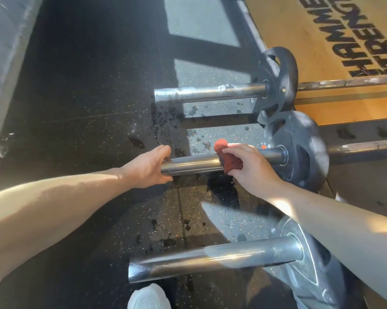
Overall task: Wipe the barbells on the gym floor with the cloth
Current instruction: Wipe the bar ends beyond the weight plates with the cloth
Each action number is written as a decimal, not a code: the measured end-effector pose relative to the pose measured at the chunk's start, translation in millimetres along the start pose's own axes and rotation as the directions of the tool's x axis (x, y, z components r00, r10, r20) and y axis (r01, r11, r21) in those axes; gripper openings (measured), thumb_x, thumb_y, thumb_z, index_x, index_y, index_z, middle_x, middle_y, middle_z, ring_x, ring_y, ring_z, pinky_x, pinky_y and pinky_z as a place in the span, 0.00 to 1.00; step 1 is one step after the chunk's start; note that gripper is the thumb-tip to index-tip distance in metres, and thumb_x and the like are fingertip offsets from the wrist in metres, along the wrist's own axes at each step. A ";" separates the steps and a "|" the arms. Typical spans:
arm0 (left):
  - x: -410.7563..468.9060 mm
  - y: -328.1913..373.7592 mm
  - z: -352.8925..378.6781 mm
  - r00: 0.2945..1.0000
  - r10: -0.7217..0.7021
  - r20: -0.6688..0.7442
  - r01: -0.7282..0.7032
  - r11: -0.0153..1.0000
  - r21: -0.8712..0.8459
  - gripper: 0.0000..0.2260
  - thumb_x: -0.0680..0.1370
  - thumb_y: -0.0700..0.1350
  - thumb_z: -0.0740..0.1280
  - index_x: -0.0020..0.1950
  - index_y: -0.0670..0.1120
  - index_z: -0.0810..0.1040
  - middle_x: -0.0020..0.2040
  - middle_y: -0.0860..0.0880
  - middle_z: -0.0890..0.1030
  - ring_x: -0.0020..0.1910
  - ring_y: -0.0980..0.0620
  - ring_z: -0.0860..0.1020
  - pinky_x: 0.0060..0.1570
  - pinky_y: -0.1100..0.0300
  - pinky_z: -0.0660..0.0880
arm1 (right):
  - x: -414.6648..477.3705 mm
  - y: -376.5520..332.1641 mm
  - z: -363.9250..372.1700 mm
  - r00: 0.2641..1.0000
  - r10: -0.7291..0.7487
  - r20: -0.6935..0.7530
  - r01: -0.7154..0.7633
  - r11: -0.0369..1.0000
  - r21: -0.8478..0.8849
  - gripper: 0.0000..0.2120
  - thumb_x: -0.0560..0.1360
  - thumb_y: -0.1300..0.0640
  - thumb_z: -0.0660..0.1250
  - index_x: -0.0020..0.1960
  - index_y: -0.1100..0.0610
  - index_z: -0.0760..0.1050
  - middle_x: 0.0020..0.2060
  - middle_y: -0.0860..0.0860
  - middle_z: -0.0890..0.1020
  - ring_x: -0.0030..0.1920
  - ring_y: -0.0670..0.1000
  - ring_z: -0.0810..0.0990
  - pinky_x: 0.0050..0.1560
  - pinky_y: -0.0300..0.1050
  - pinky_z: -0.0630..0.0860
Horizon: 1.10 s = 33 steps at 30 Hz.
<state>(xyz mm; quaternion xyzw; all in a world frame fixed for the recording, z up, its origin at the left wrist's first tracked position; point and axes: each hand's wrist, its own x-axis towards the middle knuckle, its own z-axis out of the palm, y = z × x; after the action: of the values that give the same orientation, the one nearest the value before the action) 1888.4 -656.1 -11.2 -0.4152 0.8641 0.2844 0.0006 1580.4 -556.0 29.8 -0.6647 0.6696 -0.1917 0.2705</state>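
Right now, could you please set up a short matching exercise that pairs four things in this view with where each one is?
Things:
1. rust-red cloth
2. left hand
3. white mesh shoe
4. yellow wooden platform

Places:
A. bottom edge of the view, on the speckled black rubber floor
B. gripping the free end of the middle steel barbell sleeve
C. top right, printed with black letters
D. wrapped around that sleeve, held by the right hand

Pairs: 1-D, 2-B, 3-A, 4-C
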 end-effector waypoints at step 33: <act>9.8 -25.0 -11.2 0.967 0.132 0.217 -0.076 0.966 -0.247 0.25 0.72 0.49 0.80 0.57 0.60 0.66 0.53 0.57 0.78 0.48 0.60 0.80 0.44 0.63 0.79 | -20.5 10.5 -7.7 0.987 0.066 -0.148 -0.073 0.996 -0.042 0.27 0.73 0.71 0.72 0.69 0.56 0.77 0.63 0.49 0.78 0.65 0.51 0.70 0.69 0.35 0.59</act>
<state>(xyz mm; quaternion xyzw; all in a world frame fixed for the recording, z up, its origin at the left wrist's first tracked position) 1902.5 -680.9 -16.4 -0.3301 0.8387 0.4316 0.0370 1566.8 -536.0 31.5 -0.6312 0.7148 -0.2142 0.2114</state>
